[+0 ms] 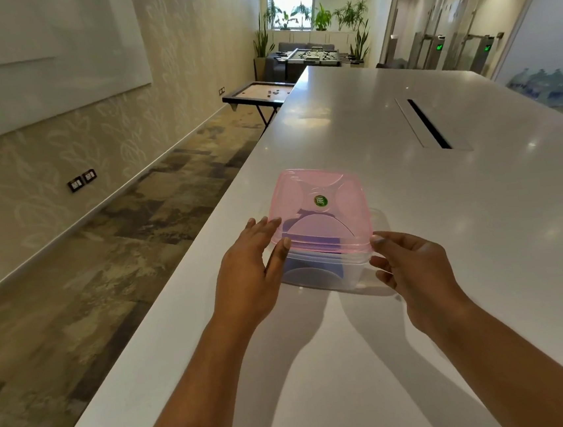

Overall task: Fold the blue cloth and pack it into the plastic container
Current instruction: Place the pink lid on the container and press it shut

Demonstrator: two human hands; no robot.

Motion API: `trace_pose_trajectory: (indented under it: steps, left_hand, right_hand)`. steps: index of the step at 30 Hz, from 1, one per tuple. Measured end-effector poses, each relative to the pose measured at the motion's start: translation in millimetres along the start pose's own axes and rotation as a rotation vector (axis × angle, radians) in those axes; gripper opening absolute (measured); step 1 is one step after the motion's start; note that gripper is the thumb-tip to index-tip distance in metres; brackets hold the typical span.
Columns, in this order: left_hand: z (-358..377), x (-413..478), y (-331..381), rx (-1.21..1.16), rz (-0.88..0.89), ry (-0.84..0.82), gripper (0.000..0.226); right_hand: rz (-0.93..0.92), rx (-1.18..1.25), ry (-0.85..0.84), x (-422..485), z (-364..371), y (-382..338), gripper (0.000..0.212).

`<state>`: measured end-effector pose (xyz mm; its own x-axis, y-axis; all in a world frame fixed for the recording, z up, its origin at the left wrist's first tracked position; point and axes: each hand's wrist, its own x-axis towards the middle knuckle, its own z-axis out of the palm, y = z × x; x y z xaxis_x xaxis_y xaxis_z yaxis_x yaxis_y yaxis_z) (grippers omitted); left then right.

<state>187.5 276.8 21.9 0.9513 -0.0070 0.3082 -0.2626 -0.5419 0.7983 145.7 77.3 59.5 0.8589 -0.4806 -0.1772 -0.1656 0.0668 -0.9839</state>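
Surface: long white table (351,131), glossy, with light reflections; its left edge runs beside the carpeted floor
Built in: a narrow dark cable slot (429,124) set in the top, well beyond the container
Resting on it: clear plastic container (327,272), near the left edge

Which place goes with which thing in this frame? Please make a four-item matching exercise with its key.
Things:
1. pink lid
2. blue cloth
3. left hand
4. right hand

Places:
A. inside the clear container
B. at the container's near right corner
C. on top of the container
D. at the container's near left corner

Pairs: 1-C, 2-A, 3-D, 4-B
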Motion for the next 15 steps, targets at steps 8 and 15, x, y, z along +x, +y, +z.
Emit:
trace_pose_trajectory:
  steps: [8,15]
  left_hand:
    - [-1.5,-0.2,0.1,0.020,0.011,0.096,0.051]
    - [1.2,0.3,-1.7,0.015,0.033,0.106,0.050]
  right_hand:
    - [0.026,0.041,-0.017,4.4,-1.2,1.0,0.018]
    - [0.034,-0.004,-0.045,4.2,-1.5,-0.4,0.027]
